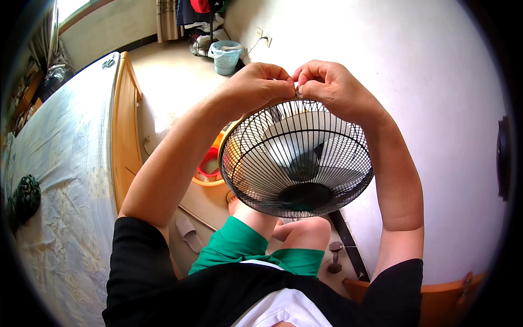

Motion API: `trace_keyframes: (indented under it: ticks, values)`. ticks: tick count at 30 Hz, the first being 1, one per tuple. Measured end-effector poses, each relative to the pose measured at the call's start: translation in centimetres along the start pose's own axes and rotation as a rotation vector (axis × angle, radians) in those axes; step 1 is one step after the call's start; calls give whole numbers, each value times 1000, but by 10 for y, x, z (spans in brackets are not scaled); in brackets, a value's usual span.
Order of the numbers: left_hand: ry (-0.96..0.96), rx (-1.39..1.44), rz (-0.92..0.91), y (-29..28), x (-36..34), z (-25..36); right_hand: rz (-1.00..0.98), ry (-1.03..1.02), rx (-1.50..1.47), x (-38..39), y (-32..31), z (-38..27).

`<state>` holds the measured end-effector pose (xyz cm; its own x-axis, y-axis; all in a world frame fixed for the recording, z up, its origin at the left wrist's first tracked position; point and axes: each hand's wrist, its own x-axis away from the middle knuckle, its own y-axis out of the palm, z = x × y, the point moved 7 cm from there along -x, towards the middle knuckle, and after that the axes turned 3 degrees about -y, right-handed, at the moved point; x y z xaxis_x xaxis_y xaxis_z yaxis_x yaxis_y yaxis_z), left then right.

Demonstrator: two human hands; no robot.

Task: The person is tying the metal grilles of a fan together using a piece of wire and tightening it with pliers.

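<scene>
Where black fan (pixel 299 163) stood just beyond knees (pixel 312 230), cage (pixel 246 186) hid stand and blurred inner parts. Arms (pixel 171 158) reached forward, elbows bent outward; left hand (pixel 261 85) and right hand (pixel 333 89) pinched cage's far rim, exact piece too small to tell. Beyond: blue basket (pixel 225 60), hanging clothes (pixel 192 15) cut off above.

The fan cage (pixel 297 163) is black, the shorts (pixel 231 240) green

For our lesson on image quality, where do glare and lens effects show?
In the head view, glare whitens the floor near the bed; the wall looks washed out; black corners frame the fisheye image; the fan cage looks fairly sharp.
</scene>
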<state>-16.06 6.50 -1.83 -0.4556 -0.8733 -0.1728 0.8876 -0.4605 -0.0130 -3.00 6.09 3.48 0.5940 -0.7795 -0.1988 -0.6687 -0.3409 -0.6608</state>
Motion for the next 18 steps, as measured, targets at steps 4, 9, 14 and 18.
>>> trace_keyframes:
  ticks: [4, 9, 14, 18]
  values:
    - [12, 2, 31, -2, 2, -1, -22, -5, 133, -2, 1, -5]
    - [36, -44, 48, -3, 0, -2, -29, 12, 249, -3, 3, -12]
    - [53, -166, 95, -6, 1, 1, -22, 10, 217, -5, 3, -7]
    - [156, -566, 181, -9, 2, 13, -13, 12, 129, -2, 1, 1]
